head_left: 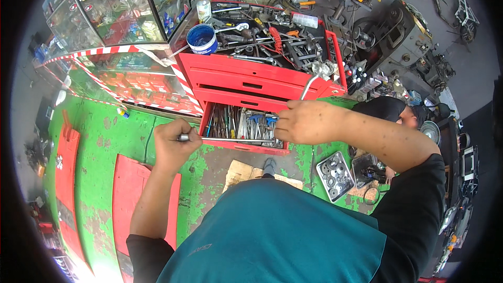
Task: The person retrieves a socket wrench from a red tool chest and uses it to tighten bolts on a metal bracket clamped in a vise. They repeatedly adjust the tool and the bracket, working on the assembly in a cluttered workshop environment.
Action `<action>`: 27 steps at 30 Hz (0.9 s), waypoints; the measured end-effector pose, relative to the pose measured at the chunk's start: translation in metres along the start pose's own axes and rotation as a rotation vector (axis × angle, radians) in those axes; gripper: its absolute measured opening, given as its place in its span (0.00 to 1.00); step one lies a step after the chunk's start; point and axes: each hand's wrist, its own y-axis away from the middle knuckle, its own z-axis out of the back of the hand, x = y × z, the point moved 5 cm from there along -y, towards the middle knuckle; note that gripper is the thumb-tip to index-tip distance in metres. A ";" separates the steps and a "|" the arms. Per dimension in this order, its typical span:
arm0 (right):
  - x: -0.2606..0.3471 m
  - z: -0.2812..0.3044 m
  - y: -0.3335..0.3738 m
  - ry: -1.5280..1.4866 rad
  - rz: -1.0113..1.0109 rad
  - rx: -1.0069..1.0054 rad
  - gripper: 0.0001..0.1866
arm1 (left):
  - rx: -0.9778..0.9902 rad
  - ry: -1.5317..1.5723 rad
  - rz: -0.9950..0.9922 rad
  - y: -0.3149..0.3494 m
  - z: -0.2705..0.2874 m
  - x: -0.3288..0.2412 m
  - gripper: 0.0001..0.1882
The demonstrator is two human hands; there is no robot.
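A long, thin metal socket wrench (236, 140) stretches level between my two hands, in front of the open drawer (243, 145). My left hand (175, 140) is closed round its left end, where a thicker round metal end pokes out by the thumb. Over the drawer's right side, my right hand (309, 121) is closed on the other end, its fingers partly hiding the grip. A silver bar (309, 88) juts up from behind that hand; whether it belongs to the same wrench I cannot tell. Screwdrivers (222, 120) and several wrenches (249, 126) fill the drawer.
The red tool cart (220, 76) carries loose tools, a blue tub (201, 39) and a bottle (204, 8). A glass cabinet (115, 52) stands left. At right, another person (380, 110) crouches near a tray of metal parts (335, 176). Red ramps (68, 178) lie on the left.
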 end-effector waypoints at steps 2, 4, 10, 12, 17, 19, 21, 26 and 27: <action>-0.006 0.005 -0.001 -0.123 0.013 -0.108 0.07 | 0.003 0.092 0.114 0.004 0.008 0.015 0.12; -0.012 0.006 -0.003 -0.326 0.003 -0.189 0.07 | -0.005 0.193 0.239 0.010 0.013 0.034 0.12; -0.016 -0.028 -0.020 -1.202 -0.295 -0.561 0.11 | -0.300 0.481 0.430 0.032 0.016 0.076 0.12; -0.014 -0.050 -0.024 -1.501 -0.421 -0.685 0.12 | -0.372 0.488 0.438 0.041 0.010 0.077 0.11; 0.002 -0.098 -0.046 -1.929 -0.757 -1.007 0.13 | -0.530 0.095 0.205 0.053 0.007 0.053 0.11; 0.010 -0.107 -0.050 -1.833 -0.898 -1.023 0.14 | -0.491 -0.043 0.070 0.051 0.008 0.041 0.11; 0.014 -0.117 -0.049 -1.862 -1.021 -0.883 0.15 | -0.423 -0.229 -0.117 0.047 0.009 0.026 0.12; 0.003 -0.135 -0.033 -1.579 -1.158 -0.008 0.17 | -0.068 -0.345 -0.513 0.027 -0.004 -0.005 0.13; 0.001 -0.129 -0.034 -1.341 -1.006 0.084 0.17 | 0.010 -0.343 -0.568 0.024 -0.007 -0.012 0.13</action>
